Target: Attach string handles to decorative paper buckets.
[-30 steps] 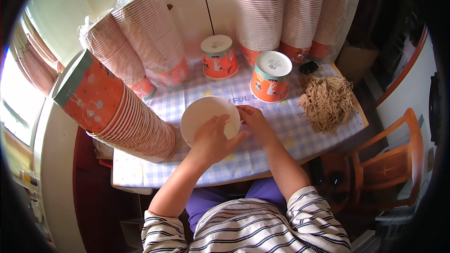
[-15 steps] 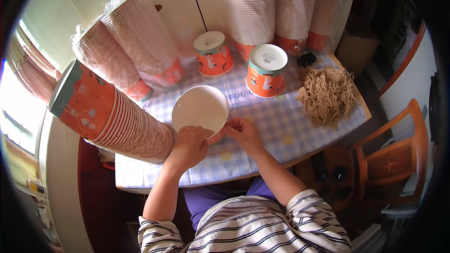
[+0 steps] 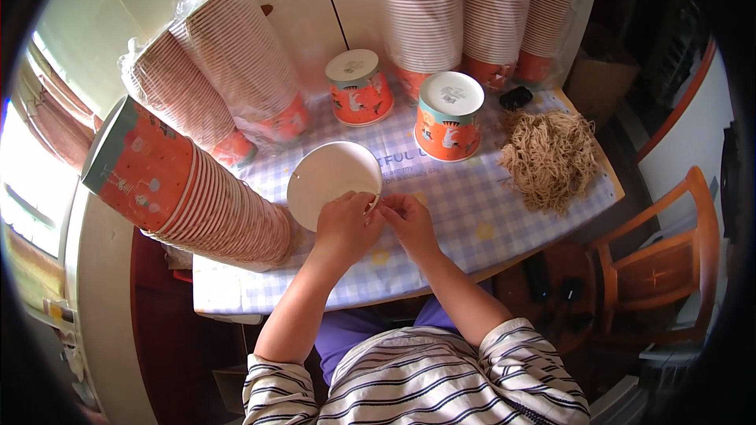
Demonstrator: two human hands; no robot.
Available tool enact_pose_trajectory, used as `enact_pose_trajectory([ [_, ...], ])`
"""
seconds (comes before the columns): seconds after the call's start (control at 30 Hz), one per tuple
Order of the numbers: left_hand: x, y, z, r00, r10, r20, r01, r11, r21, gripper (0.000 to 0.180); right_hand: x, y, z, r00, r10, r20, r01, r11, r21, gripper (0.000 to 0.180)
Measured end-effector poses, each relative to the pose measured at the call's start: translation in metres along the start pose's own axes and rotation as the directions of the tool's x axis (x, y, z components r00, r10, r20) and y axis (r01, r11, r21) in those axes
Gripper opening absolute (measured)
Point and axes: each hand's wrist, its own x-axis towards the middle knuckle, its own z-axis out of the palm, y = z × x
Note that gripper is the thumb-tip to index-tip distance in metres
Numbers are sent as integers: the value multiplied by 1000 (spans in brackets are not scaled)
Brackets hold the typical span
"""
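A paper bucket (image 3: 323, 177) with a white inside stands mouth up on the table, tipped slightly toward me. My left hand (image 3: 346, 228) reaches across its near side, with closed fingers on the right part of the rim. Against that same spot, my right hand (image 3: 405, 222) is pinched from outside, fingertips almost touching the left ones. What lies between the right fingertips is too small to make out. A small dark mark shows on the bucket's left inner wall. Close to my left forearm leans a tall nested stack of orange-and-green paper buckets (image 3: 213, 197).
Two upturned orange buckets, one farther back (image 3: 360, 98) and one nearer (image 3: 447, 126), stand behind. A heap of tan cords (image 3: 549, 159) lies at the right, by a small black object (image 3: 516, 97). Plastic-wrapped bucket stacks (image 3: 417, 16) line the wall. A wooden chair (image 3: 657, 260) stands right.
My left hand has moved right along the rim, from the bucket's near side to beside my right hand. The right hand has shifted only slightly.
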Motion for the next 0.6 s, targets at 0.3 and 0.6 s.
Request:
enact_pose_trajectory([
  [0.3,0,-2,-2,999,-24,47,27,998,-49,18,4,-5,1,997,-11,78,8,999,39,11],
  [0.6,6,-1,14,994,17,-110,0,988,152,18,7,7,-5,992,-117,41,121,986,-115,15],
])
